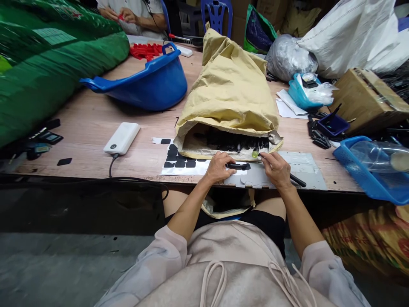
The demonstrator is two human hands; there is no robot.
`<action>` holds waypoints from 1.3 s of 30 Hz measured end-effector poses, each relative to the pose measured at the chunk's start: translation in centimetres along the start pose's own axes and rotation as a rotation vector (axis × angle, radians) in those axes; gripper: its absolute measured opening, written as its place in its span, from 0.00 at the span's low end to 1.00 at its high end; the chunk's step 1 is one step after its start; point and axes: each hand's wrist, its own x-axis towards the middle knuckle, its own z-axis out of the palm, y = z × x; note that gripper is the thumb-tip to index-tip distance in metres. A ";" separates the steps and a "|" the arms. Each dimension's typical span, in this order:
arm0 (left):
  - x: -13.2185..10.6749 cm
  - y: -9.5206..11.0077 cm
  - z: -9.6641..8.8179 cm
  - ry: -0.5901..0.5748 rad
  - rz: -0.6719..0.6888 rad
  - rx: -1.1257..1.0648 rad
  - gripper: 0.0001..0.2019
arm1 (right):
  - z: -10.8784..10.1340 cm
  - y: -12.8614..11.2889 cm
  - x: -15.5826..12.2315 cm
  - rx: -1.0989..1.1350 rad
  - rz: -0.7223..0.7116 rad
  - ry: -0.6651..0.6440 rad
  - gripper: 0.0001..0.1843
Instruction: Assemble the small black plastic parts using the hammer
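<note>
My left hand (218, 167) rests at the table's front edge with its fingers closed on a flat black part (239, 166). My right hand (276, 169) is closed around a thin black tool (298, 181) whose tip points at that part. Just beyond my hands lies a tan paper sack (228, 91) on its side, its mouth open toward me and showing several black parts inside. A white sheet with black oval stickers (180, 161) lies to the left of my left hand.
A white power bank (122, 137) with a cable and a blue plastic basin (150, 85) sit to the left, a big green bag (47, 64) beyond. Blue baskets (372, 179), a cardboard box (364, 100) and bags crowd the right. Another person's hands (123, 16) work across the table near red parts (145, 50).
</note>
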 end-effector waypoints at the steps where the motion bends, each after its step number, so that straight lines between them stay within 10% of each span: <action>1: 0.0 0.0 0.0 -0.003 0.003 0.006 0.10 | 0.3 0.6 -0.1 -0.028 -0.021 -0.011 0.14; 24: -2.3 0.9 -0.4 0.078 0.247 -0.110 0.10 | 2.0 1.1 -1.0 -0.048 0.053 -0.086 0.13; 29: -7.6 3.7 1.2 -0.229 0.423 -0.325 0.14 | 2.0 1.0 -1.0 -0.052 0.060 -0.091 0.13; 39: -10.9 -1.7 8.0 -0.812 -0.343 0.176 0.23 | 2.2 1.0 -1.0 -0.039 0.066 -0.075 0.13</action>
